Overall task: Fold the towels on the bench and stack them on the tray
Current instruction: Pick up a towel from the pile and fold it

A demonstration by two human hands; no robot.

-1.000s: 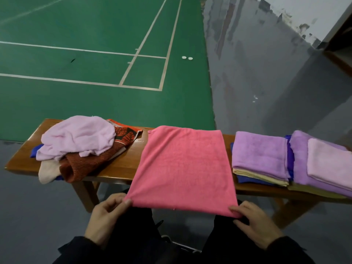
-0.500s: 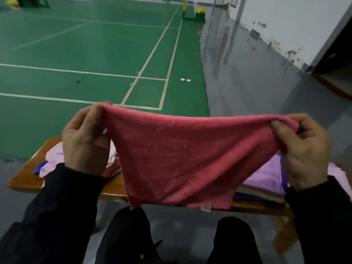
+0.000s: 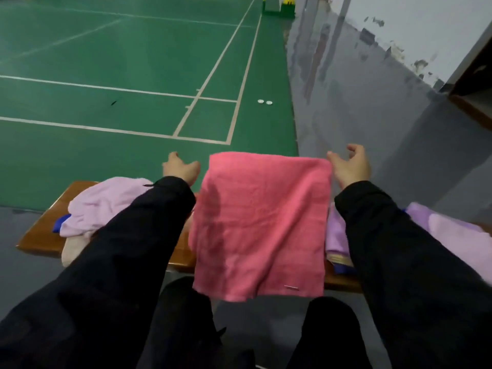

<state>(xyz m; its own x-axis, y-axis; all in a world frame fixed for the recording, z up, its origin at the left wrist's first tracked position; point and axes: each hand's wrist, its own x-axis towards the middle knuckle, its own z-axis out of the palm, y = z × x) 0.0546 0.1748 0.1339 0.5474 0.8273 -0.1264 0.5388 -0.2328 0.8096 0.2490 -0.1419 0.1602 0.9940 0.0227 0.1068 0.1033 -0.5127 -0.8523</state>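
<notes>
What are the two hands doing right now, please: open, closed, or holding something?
Left hand: open, fingers relaxed, beside the far left corner of the pink towel, holding nothing.
Right hand: open, fingers loosely spread at the towel's far right corner.

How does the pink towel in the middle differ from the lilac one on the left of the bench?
The pink towel lies spread flat, its near edge hanging off the bench; the lilac towel sits crumpled atop a pile. The pink one is saturated coral, the lilac one pale. Neither hand holds either.
</notes>
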